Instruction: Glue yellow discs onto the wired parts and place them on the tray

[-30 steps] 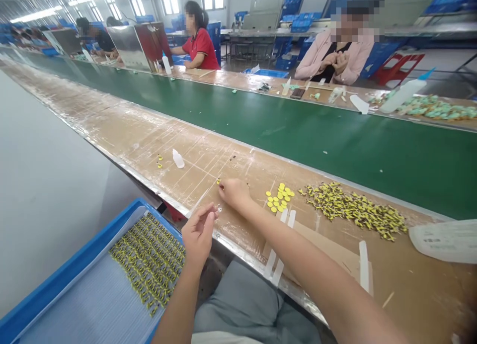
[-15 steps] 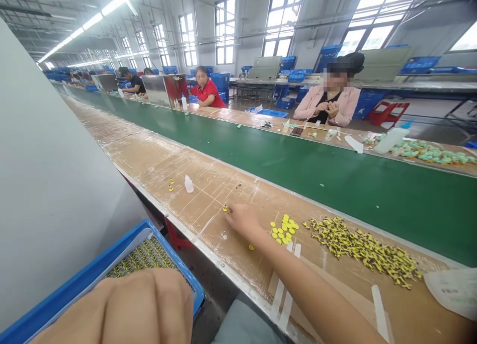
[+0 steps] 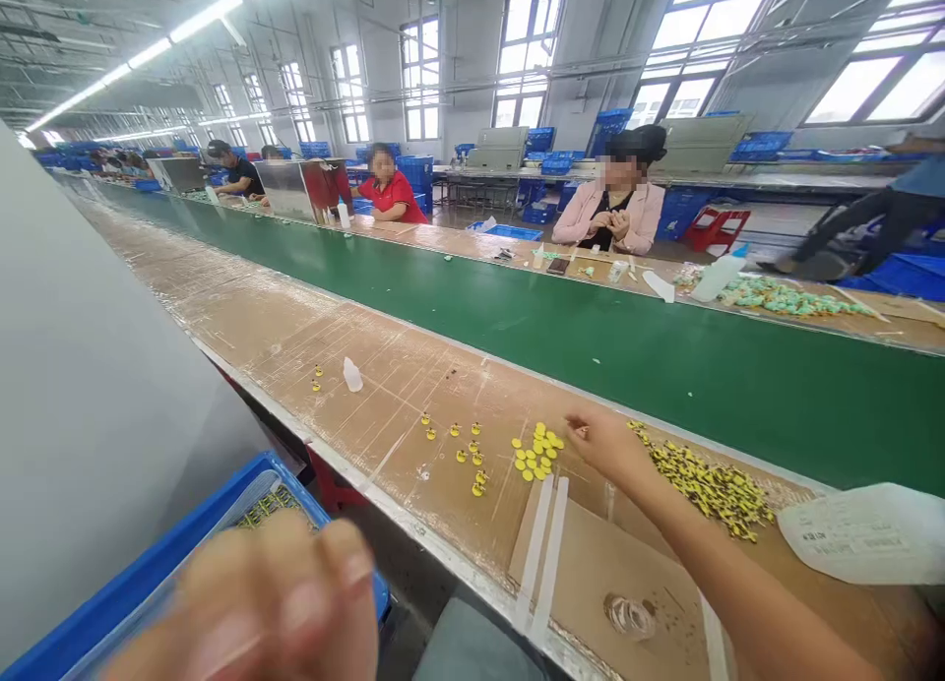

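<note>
my l. hand (image 3: 273, 602) is closest — blurred, fingers curled in, blocking much of the blue tray (image 3: 148, 561) from where i look; can't tell if it's got anything. a few yellow-and-dark pieces (image 3: 270, 504) show in the tray past my knuckles. on the bench by me there's a cardboard sheet (image 3: 591, 553) w/ white tape strips (image 3: 537, 533), plus a clear round thing (image 3: 629, 616), can't say what exactly.

past that, approx. nine topped discs (image 3: 462, 457) stand in a loose group, each yellow disc w/ a small part upright on it. just right of them the bare yellow discs (image 3: 531, 455) lie flat, some overlapping. my r. hand (image 3: 605, 445) is right beside those, betw. them & the parts pile (image 3: 701, 484); thumb + fingertips drawn together, too small to see if a part's pinched there.

step in hand, i'd guess: betw. pieces, one batch topped, bare discs waiting. next move prob. calls for spreading a few bare discs clear of each other, or teasing one part off the pile w/ a light pinch — tangled neighbours could come along.

farther left sits a small dropper bottle (image 3: 352, 375), two more discs (image 3: 316, 385) beside it. beyond: green conveyor belt (image 3: 517, 317), then a co-worker in pink (image 3: 612, 214), hands together.
</note>
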A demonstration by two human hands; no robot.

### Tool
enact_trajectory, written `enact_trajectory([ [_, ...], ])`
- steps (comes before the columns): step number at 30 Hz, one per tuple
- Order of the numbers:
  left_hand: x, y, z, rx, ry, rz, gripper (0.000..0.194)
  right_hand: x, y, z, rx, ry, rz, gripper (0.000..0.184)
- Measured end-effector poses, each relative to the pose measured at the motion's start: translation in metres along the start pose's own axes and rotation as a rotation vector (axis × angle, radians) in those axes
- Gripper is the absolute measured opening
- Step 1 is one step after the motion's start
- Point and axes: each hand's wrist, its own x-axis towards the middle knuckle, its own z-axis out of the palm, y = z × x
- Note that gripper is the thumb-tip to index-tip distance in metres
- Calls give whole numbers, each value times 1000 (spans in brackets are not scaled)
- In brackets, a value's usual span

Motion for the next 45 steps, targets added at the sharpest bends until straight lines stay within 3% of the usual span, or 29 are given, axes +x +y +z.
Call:
enact_trajectory([
  [2,-17,-39,15,113,-252,-7,10,-15,34,0,0,5,31,24],
  [6,-56,-126,19,522,-662,-257,19,-51,75,8,33,33,22,26],
  [9,-72,-174,11,784,-865,-197,23,-70,88,20,89,76,-33,29],
  [13,-76,-211,22,1008,-1011,-58,29,-83,100,33,177,183,-84,28],
  [19,-73,-255,54,1326,-1065,86,29,-101,119,30,262,355,-82,28],
  [25,-69,-274,53,1346,-1128,77,32,-121,129,20,265,312,-11,28],
  [31,-60,-264,48,1422,-1348,96,37,-116,116,24,214,232,35,24],
  [36,-53,-260,57,1534,-1474,65,41,-111,109,22,222,242,44,19],
  [45,-28,-268,70,1390,-1466,-27,29,-113,123,24,433,287,59,15],
])
